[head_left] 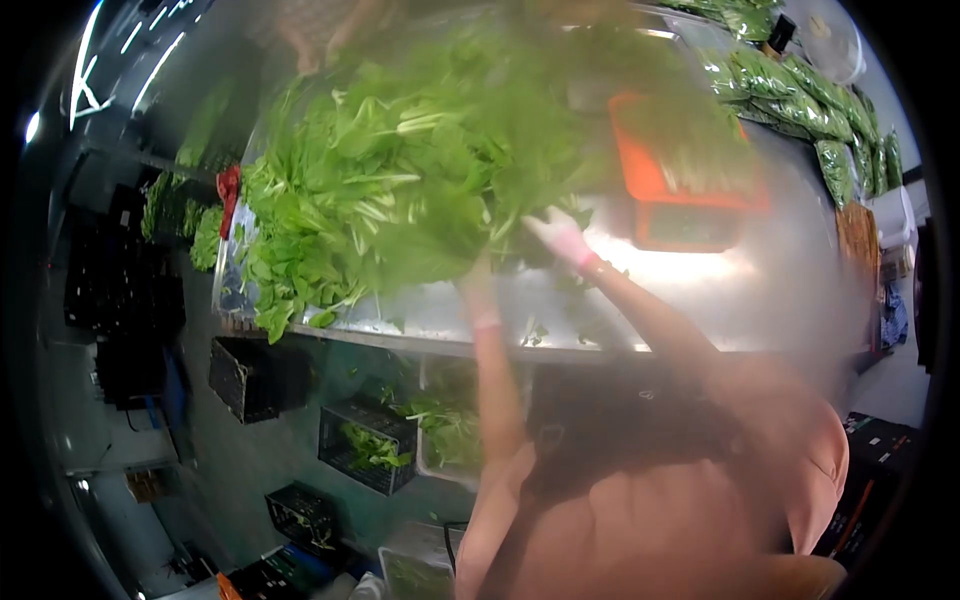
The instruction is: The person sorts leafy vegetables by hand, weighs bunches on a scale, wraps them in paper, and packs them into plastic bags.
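A large heap of leafy greens (370, 180) covers the left and middle of the metal table (640, 290). Both hands wear pale gloves with pink cuffs. My left hand (478, 295) is at the heap's near edge, blurred, its fingers hidden by leaves. To its right, my right hand (556, 235) reaches against the right edge of the heap, thumb side toward the greens; whether it grips any leaves is too blurred to tell. An orange basket (640, 180) holding greens stands on the table beyond my right hand.
Bagged greens (790, 95) lie at the back right. Another person's hands (310, 55) show at the far side. A red object (229, 190) hangs at the table's left end. Black crates (368, 440) and a pale bin (450, 430) stand on the floor below.
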A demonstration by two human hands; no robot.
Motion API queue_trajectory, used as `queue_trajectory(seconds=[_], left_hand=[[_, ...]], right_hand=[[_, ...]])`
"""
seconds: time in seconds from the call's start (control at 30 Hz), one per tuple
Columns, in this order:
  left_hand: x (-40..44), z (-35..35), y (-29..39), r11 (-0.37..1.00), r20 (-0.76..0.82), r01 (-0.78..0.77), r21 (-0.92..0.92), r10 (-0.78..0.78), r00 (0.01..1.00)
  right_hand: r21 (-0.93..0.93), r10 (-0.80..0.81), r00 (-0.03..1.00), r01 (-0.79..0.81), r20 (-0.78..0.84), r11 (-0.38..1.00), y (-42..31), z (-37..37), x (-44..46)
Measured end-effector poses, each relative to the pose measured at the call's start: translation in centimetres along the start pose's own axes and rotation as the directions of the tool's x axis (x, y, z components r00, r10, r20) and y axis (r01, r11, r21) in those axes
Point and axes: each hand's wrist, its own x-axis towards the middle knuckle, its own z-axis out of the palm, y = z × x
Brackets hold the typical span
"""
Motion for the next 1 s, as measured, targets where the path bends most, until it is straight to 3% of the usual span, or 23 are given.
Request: queue_trajectory(seconds=[0.1,0.2,0.23,0.27,0.3,0.33,0.4,0.43,0.5,0.53,0.6,0.73,0.8,0.87,0.9,0.93,1.0], left_hand=[[1.2,2.1,-1.6,0.997,0.046,0.013,0.075,-0.017,0.999],[1.9,1.9,-4.8,0.988,0.076,0.016,0.153,-0.028,0.997],[2.1,1.8,-4.7,0.995,0.032,0.014,0.100,-0.017,0.999],[1.9,1.7,-3.7,0.999,-0.018,0.014,0.044,-0.014,1.000],[1.3,1.0,-2.8,0.912,0.013,0.275,-0.305,-0.285,0.958],[1.0,0.4,-1.1,0.791,0.069,0.466,-0.396,-0.480,0.875],[1.1,-1.2,-2.4,0.629,0.179,0.526,-0.573,-0.531,0.829],[0.9,-1.6,-2.0,0.635,0.162,0.519,-0.572,-0.533,0.831],[0.3,-2.0,-0.8,0.504,0.237,0.545,-0.670,-0.551,0.800],[0.0,-2.3,-0.9,0.507,0.227,0.540,-0.672,-0.553,0.802],[-0.6,-2.7,-1.1,0.634,0.219,0.495,-0.593,-0.465,0.858],[-1.0,-3.7,-3.2,0.739,0.203,0.452,-0.500,-0.407,0.890],[-1.6,-3.9,-2.8,0.778,0.171,0.438,-0.451,-0.406,0.898],[-2.1,-3.9,-1.6,0.787,0.122,0.384,-0.483,-0.374,0.919],[-2.3,-4.1,-1.1,0.785,0.109,0.367,-0.499,-0.363,0.925],[-2.4,-4.3,-0.5,0.783,0.096,0.349,-0.515,-0.352,0.931],[-3.3,-4.9,0.8,0.782,0.047,0.331,-0.528,-0.362,0.931]], right_hand=[[0.016,-0.265,0.961,0.265,0.076,0.964,-1.3,0.6,0.7],[-0.141,-0.275,0.915,0.326,0.294,0.935,-3.2,0.1,1.6],[-0.068,-0.374,0.898,0.399,0.231,0.915,-3.2,0.3,1.5],[-0.068,-0.373,0.899,0.397,0.231,0.915,-3.4,-0.3,1.5],[-0.056,-0.279,0.949,0.289,0.147,0.956,-3.4,-1.2,1.4],[-0.032,-0.178,0.982,0.180,0.067,0.983,-3.3,-1.8,1.4],[-0.022,-0.081,0.966,0.078,-0.246,0.997,-1.6,-2.9,1.9],[0.041,-0.077,0.959,0.091,-0.272,0.995,-0.6,-3.5,2.2],[0.086,-0.088,0.965,0.112,-0.249,0.990,-0.7,-3.7,1.4],[0.032,-0.046,0.991,0.050,-0.126,0.998,-3.3,-3.8,-0.3],[-0.021,-0.301,0.954,0.300,-0.006,0.954,-3.0,-2.0,-1.4],[-0.121,-0.351,0.910,0.382,0.221,0.916,-5.0,0.7,-3.8],[-0.266,-0.408,0.880,0.465,0.244,0.844,-4.0,2.3,-4.0],[-0.217,-0.426,0.882,0.464,0.203,0.859,-4.2,2.9,-4.1],[-0.001,-0.234,0.930,0.245,0.284,0.970,-4.4,2.8,-4.0],[0.186,-0.054,0.915,-0.023,0.399,0.982,-4.8,2.6,-4.1],[0.188,-0.013,0.913,-0.069,0.407,0.980,-4.8,2.6,-4.2]])
